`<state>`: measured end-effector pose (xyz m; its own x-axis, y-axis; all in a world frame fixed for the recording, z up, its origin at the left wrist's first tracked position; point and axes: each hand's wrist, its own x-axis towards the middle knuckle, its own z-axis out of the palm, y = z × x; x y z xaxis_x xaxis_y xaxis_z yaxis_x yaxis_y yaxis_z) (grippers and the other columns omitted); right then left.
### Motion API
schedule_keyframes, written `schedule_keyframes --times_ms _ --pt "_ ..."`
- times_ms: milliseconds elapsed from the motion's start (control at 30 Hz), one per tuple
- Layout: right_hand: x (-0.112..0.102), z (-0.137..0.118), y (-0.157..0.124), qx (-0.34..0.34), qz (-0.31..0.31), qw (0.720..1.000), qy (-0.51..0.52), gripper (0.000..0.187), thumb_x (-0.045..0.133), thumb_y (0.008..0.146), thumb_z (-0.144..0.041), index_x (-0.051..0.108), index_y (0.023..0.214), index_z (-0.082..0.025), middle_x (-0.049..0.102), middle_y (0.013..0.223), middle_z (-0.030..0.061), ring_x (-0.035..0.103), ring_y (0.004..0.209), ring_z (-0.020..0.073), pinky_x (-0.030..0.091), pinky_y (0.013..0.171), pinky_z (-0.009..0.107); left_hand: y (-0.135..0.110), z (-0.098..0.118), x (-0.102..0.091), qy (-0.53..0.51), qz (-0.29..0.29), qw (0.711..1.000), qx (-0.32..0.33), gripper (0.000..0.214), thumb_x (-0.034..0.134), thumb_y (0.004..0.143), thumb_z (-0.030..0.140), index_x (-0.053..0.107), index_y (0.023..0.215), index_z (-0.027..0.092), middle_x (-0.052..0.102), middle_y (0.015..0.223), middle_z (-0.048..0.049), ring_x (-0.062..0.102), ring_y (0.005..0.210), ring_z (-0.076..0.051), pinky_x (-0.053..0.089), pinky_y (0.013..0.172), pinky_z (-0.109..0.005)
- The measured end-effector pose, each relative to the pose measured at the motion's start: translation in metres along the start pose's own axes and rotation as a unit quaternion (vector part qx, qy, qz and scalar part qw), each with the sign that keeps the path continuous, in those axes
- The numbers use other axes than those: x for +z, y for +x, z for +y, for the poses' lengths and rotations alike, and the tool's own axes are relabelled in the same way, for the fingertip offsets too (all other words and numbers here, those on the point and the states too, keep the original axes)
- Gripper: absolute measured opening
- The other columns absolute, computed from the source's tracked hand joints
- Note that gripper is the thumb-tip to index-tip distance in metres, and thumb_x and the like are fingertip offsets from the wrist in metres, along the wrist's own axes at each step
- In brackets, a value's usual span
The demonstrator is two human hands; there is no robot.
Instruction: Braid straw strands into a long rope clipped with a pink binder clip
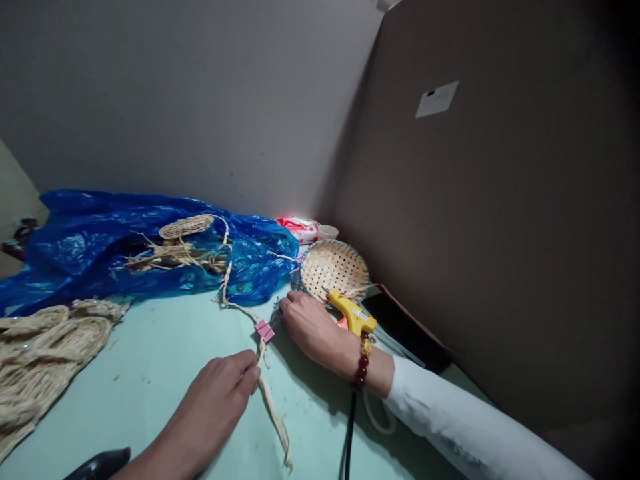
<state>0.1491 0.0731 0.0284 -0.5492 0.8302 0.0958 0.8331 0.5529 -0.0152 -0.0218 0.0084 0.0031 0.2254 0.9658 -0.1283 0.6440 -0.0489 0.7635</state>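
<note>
A braided straw strand lies on the pale green table, with a pink binder clip fastened to it. My left hand pinches the strand just below the clip, fingers closed on it. My right hand rests palm down beside the clip, its fingertips curled at the clip's metal handles; what they grip is hidden. A bead bracelet sits on that wrist. Just behind the right hand lies a yellow glue gun.
A small woven basket leans at the back corner by a white cup and a red-white packet. A blue plastic bag holds straw pieces. Braided straw bundles lie left. A brown board walls the right.
</note>
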Motion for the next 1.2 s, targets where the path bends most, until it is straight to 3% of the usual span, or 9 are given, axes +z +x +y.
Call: schedule_keyframes --times_ms 133,233,333,433,500,633,767,1067,1200 --pt "-0.004 -0.013 -0.036 0.012 0.034 0.997 0.066 0.019 0.042 0.095 -0.016 0.061 0.096 -0.014 0.064 0.094 0.0074 0.057 0.075 0.0154 0.039 0.064 0.026 -0.001 0.000 0.002 -0.206 -0.031 0.976 -0.063 0.028 0.053 0.072 0.044 0.045 0.056 0.022 0.035 0.048 0.0081 0.030 0.046 -0.011 0.024 0.048 -0.024" --pt "-0.002 -0.025 -0.055 0.015 0.039 0.969 0.242 0.022 0.043 0.097 -0.022 0.063 0.091 -0.017 0.066 0.083 0.0032 0.059 0.074 0.0129 0.041 0.067 0.023 -0.003 0.004 0.009 -0.257 -0.058 0.959 -0.106 0.028 0.047 0.075 0.049 0.045 0.065 0.024 0.019 0.042 0.0147 0.008 0.039 -0.007 0.011 0.039 -0.021" --pt "0.005 -0.030 -0.058 0.031 -0.007 0.897 0.442 0.028 0.043 0.097 -0.030 0.061 0.081 -0.016 0.066 0.075 0.0037 0.062 0.071 0.0138 0.044 0.066 0.023 -0.006 0.008 0.015 -0.289 -0.063 0.948 -0.118 0.029 0.049 0.075 0.051 0.044 0.070 0.024 0.021 0.042 0.0158 0.005 0.040 -0.006 0.006 0.038 -0.020" --pt "0.016 -0.026 -0.054 0.035 -0.089 0.803 0.588 0.024 0.043 0.095 -0.032 0.056 0.081 -0.016 0.063 0.071 0.0024 0.062 0.062 0.0132 0.047 0.058 0.022 -0.007 0.011 0.017 -0.291 -0.060 0.948 -0.112 0.030 0.049 0.075 0.051 0.046 0.070 0.022 0.047 0.046 0.0073 0.010 0.038 -0.005 0.006 0.037 -0.021" --pt "0.022 -0.022 -0.053 0.035 -0.116 0.774 0.622 0.018 0.043 0.093 -0.026 0.054 0.082 -0.016 0.061 0.069 0.0010 0.060 0.055 0.0115 0.046 0.053 0.021 -0.008 0.012 0.016 -0.284 -0.062 0.951 -0.101 0.029 0.051 0.075 0.048 0.049 0.068 0.020 0.059 0.055 0.0006 0.018 0.038 -0.005 0.010 0.037 -0.021" --pt "0.021 -0.018 -0.058 0.046 -0.088 0.805 0.585 0.017 0.043 0.088 -0.012 0.058 0.080 -0.015 0.058 0.066 -0.0008 0.051 0.052 0.0078 0.040 0.054 0.019 -0.012 0.019 0.013 -0.169 -0.015 0.985 -0.045 0.022 0.053 0.078 0.035 0.056 0.065 0.019 0.059 0.064 0.0001 0.045 0.057 -0.014 0.032 0.052 -0.023" --pt "0.015 -0.021 -0.062 0.078 -0.014 0.862 0.500 0.019 0.045 0.087 -0.013 0.063 0.079 -0.015 0.063 0.073 0.0010 0.052 0.067 0.0109 0.037 0.061 0.021 -0.016 0.023 0.015 0.001 0.033 0.999 -0.017 0.031 0.043 0.086 0.039 0.047 0.060 0.022 0.050 0.060 0.0029 0.045 0.062 -0.017 0.033 0.059 -0.027" --pt "0.017 -0.030 -0.060 0.154 0.046 0.845 0.511 0.013 0.056 0.079 -0.016 0.065 0.069 -0.015 0.056 0.059 -0.0031 0.046 0.056 0.0087 0.032 0.056 0.020 -0.028 0.019 0.012 0.048 0.016 0.999 -0.017 0.036 0.033 0.095 0.045 0.050 0.071 0.024 0.057 0.064 0.0030 0.051 0.060 -0.016 0.038 0.060 -0.027" --pt "0.016 -0.032 -0.060 0.157 0.065 0.845 0.506 0.014 0.055 0.077 -0.014 0.065 0.067 -0.015 0.056 0.058 -0.0029 0.046 0.056 0.0093 0.032 0.056 0.021 -0.036 0.014 0.018 0.154 0.064 0.984 0.062 0.029 0.035 0.095 0.035 0.052 0.074 0.025 0.058 0.058 0.0029 0.055 0.052 -0.016 0.038 0.056 -0.028"
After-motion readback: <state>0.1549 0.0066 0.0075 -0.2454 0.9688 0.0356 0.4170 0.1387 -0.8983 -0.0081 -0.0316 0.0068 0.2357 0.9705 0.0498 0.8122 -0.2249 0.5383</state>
